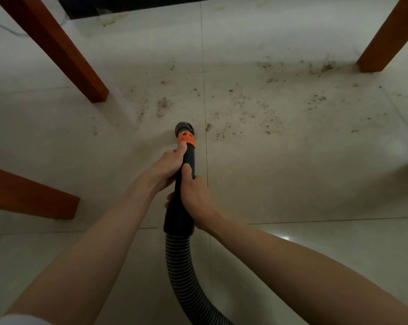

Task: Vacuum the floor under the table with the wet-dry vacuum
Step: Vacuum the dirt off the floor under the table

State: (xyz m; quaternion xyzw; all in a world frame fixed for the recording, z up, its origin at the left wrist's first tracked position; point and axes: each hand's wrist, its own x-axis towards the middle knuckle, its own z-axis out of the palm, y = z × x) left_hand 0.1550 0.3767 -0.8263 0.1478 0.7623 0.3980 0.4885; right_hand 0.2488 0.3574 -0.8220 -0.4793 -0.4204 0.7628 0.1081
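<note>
from my seat i see no vacuum body at all: only the ribbed grey-black flexible hose (181,273) shows, curling in from the bottom edge where it is cut off. it joins the black rigid plastic nozzle tube (183,184), whose open mouth i can barely read, since it points away from me, low over the pale glossy tiled floor (292,184); i cannot tell whether it touches the tile. an orange plastic collar (186,139) rings the tube near that end. my left hand (167,166) grips the tube further forward, fingers wrapped round its far side and mostly hidden, thumb tip reaching the collar. my right hand (194,198) clamps the tube behind it, thumb laid along the top, fingers curled underneath with only the tips peeking out on the left. dark scattered crumbs and dirt (256,102) lie ahead and to the right of the nozzle, between the reddish-brown square wooden table legs (57,48), all cut off above by the frame. a dark strip at the top edge is too dim to identify.
</note>
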